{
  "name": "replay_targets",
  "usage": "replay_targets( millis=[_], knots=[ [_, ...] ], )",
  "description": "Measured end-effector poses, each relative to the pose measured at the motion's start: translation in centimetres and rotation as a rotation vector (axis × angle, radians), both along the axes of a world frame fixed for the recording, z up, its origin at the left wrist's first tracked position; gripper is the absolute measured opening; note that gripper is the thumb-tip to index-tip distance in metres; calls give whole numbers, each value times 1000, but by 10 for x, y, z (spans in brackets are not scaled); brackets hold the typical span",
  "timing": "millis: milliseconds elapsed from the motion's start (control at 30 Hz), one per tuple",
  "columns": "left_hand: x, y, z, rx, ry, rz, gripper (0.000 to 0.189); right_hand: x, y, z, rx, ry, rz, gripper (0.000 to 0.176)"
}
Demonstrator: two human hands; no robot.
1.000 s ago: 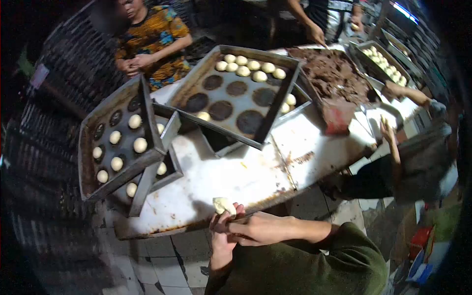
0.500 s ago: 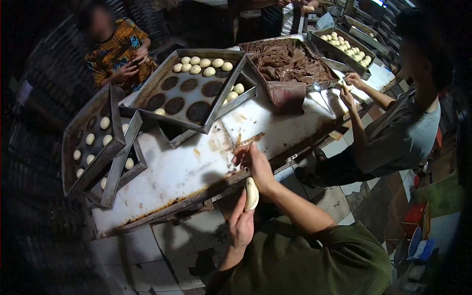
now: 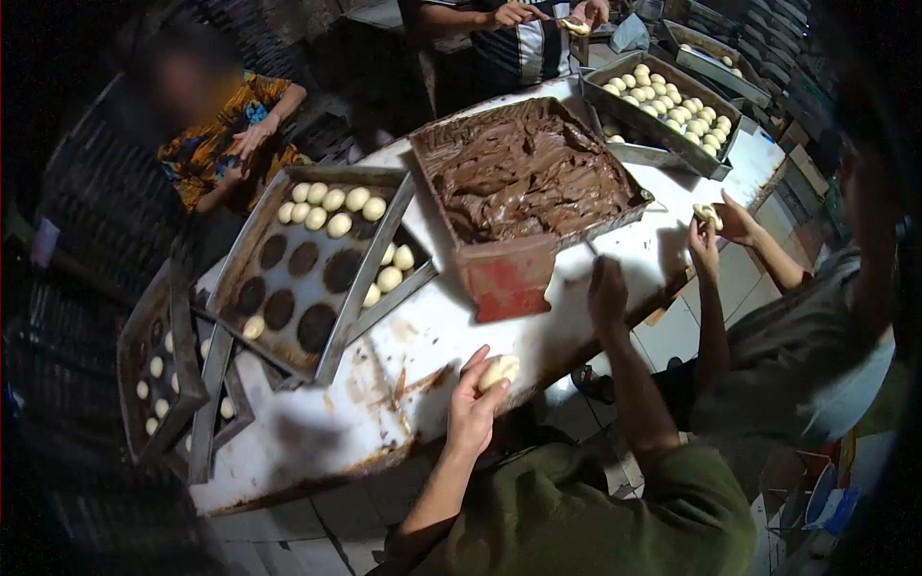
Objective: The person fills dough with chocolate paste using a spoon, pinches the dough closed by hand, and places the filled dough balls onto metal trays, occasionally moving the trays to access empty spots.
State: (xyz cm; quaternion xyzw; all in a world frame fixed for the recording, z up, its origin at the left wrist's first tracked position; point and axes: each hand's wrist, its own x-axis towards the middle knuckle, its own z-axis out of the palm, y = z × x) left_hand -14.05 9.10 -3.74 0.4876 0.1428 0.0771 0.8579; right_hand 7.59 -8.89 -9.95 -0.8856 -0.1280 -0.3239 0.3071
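Observation:
My left hand [image 3: 473, 408] is closed round a pale piece of dough [image 3: 499, 372], above the near edge of the table. Over the table's front, beside the box of brown chocolate-like filling [image 3: 533, 178], is my right hand [image 3: 608, 293]. It lies in shadow with its fingers drawn together. A thin dark end of something [image 3: 591, 248] shows at its fingertips, but what it is cannot be made out. The filling is thick, smeared and uneven.
A metal tray [image 3: 331, 350] with dough balls and round dark marks stands left of the box, overlapping other trays [image 3: 197, 384]. A fuller tray [image 3: 715, 173] sits at the back right. Co-workers stand left, behind and right; the right one holds dough [image 3: 709, 216].
My right hand has left the dough and moved right and up beside the filling box. The dough stays in my left hand. The view has shifted, bringing the box nearer the middle.

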Motion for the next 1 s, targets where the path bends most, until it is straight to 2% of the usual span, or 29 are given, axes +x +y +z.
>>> replay_targets(
  millis=[33,67,100,133,167,233,300,367,433,500,533,567,633,667,733,767,800,833,867,900,967,1000],
  knots=[
    [24,-5,-12,80,22,41,41,-29,8,29,289,314,180,9],
    [45,-14,-18,94,36,-10,42,-40,17,28,348,94,322,12],
    [60,-24,-21,108,57,-66,42,-55,22,52,189,142,371,21],
    [69,-43,-9,184,110,-178,45,-63,31,82,210,270,406,28],
    [75,-58,-11,43,60,-324,50,-51,34,86,238,215,407,36],
    [91,-68,5,-401,37,-356,52,-4,18,103,126,245,290,34],
    [101,-62,19,-449,-1,-369,54,80,-1,81,-167,401,17,27],
    [110,-56,29,-686,-79,-332,54,146,-22,76,-348,353,-117,20],
    [118,-51,39,-660,-123,-274,47,178,-24,91,-486,369,-183,15],
    [123,-47,44,-341,28,-110,42,182,-15,91,-545,359,-156,15],
    [128,-43,43,-286,41,-87,40,182,-9,93,-605,346,-140,15],
    [135,-40,42,-287,42,-74,40,179,-4,94,-585,432,-107,16],
    [149,-33,39,-356,126,108,38,168,-1,98,-437,535,11,17],
    [156,-29,37,-372,106,145,38,163,-4,93,-441,535,24,17],
    [172,-22,40,-408,76,167,38,152,-12,80,48,400,420,16],
    [179,-19,42,-428,66,174,39,134,-10,94,169,618,533,14],
    [184,-18,46,-426,66,190,39,108,-5,109,375,631,638,21],
    [190,-18,53,-514,54,179,40,88,0,111,466,611,669,20],
    [194,-20,60,-604,43,162,40,67,6,116,513,541,696,21],
    [196,-22,69,-608,48,166,40,54,11,115,430,352,719,29],
    [194,-27,86,-802,-37,-7,37,44,18,91,282,43,721,40],
    [190,-24,88,-890,-17,-22,37,42,19,78,320,-39,688,48]
  ],
)
